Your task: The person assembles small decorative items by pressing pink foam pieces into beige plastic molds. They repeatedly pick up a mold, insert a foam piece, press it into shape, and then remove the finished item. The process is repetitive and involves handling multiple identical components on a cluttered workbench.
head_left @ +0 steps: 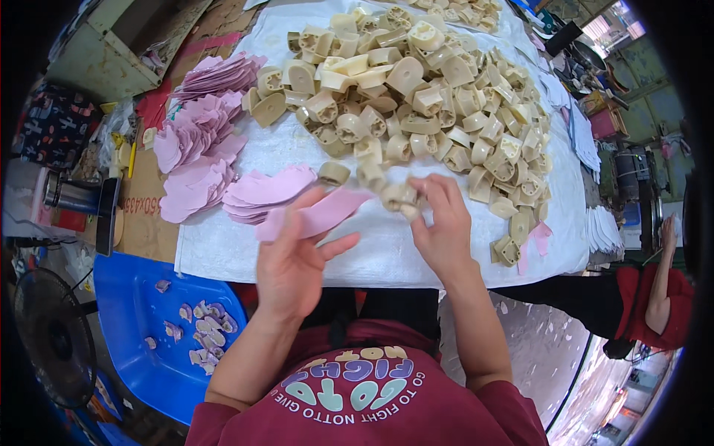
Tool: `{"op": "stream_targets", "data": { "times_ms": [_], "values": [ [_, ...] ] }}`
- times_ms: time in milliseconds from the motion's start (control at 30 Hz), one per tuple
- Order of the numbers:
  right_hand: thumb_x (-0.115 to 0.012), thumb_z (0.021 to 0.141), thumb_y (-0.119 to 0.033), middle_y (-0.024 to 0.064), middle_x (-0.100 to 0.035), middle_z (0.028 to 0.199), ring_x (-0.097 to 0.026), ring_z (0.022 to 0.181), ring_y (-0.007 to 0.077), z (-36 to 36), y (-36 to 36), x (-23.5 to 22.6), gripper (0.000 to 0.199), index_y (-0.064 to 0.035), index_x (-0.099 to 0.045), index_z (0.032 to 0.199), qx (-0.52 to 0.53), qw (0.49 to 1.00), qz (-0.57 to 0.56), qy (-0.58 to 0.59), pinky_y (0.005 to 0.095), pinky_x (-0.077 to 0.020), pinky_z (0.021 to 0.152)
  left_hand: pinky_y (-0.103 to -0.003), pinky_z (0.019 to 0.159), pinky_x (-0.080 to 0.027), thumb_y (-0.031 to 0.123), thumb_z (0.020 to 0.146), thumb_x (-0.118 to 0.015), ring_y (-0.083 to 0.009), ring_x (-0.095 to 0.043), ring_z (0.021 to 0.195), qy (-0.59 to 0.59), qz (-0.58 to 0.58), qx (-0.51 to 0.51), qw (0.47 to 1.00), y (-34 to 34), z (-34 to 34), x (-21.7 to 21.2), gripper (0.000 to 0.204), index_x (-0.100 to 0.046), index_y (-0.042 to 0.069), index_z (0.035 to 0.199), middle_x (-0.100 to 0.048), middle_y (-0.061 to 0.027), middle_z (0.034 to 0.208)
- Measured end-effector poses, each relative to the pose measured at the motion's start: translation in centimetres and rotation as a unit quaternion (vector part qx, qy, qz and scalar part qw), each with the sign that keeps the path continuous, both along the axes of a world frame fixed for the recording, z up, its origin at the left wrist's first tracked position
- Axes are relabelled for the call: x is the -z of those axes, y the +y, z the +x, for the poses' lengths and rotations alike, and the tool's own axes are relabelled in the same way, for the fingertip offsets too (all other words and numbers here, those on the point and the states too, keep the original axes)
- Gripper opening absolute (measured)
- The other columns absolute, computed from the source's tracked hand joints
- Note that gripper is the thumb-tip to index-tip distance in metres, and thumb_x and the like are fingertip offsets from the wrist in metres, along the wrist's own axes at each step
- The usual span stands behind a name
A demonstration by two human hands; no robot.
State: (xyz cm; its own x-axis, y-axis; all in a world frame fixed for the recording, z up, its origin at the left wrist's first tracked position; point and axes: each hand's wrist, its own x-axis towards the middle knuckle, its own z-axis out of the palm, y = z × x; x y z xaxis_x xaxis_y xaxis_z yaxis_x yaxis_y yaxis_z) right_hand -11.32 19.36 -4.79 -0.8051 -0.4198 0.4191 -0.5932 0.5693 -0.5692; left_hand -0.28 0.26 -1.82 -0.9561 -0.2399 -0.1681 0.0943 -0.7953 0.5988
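Note:
My left hand [286,260] pinches a curved pink sheet piece [335,212] with its fingers, the other fingers spread. Beside it on the white cloth lies a stack of like pink pieces [260,192]. My right hand [446,230] grips a beige plastic shoe heel [399,196] by its side, blurred by motion. Just past the right fingers another heel [370,175] is smeared too, and whether it is touched I cannot tell. A darker beige heel [334,174] rests near the pink stack. Beyond both hands spreads a large heap of beige shoe heels [405,74].
More pink stacks [197,134] lie along the table's left side. A blue basin [123,312] at lower left contains several purple-and-cream covered pieces [212,327]. A black fan [52,334] stands left of it. At far right another person [647,305] in red is near.

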Motion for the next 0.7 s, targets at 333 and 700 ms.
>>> {"op": "stream_targets", "data": {
  "times_ms": [333,700],
  "values": [
    [-0.074,0.074,0.001,0.0002,-0.054,0.094,-0.051,0.073,0.0057,-0.9,3.8,3.5,0.040,-0.0014,-0.064,0.112,-0.001,0.901,-0.316,-0.298,0.0214,-0.0458,0.068,-0.038,0.097,-0.045,0.037,0.102,-0.036,-0.0244,-0.055,0.116,0.054,-0.153,0.071,0.984,6.1,-8.8,4.4,0.052,-0.040,-0.002,0.135,-0.055,-0.0150,0.127],
    [-0.074,0.076,-0.006,0.0040,-0.055,0.103,-0.052,0.074,0.0065,2.0,-0.5,0.9,0.044,-0.0006,-0.060,0.118,0.075,0.920,-0.329,-0.200,0.0225,-0.0478,0.068,-0.025,0.073,-0.047,0.034,0.102,-0.038,-0.0132,-0.059,0.078,0.013,-0.312,-0.125,0.942,7.9,-9.8,1.8,0.042,-0.055,-0.002,0.117,-0.062,-0.0083,0.087]
  ]
}}
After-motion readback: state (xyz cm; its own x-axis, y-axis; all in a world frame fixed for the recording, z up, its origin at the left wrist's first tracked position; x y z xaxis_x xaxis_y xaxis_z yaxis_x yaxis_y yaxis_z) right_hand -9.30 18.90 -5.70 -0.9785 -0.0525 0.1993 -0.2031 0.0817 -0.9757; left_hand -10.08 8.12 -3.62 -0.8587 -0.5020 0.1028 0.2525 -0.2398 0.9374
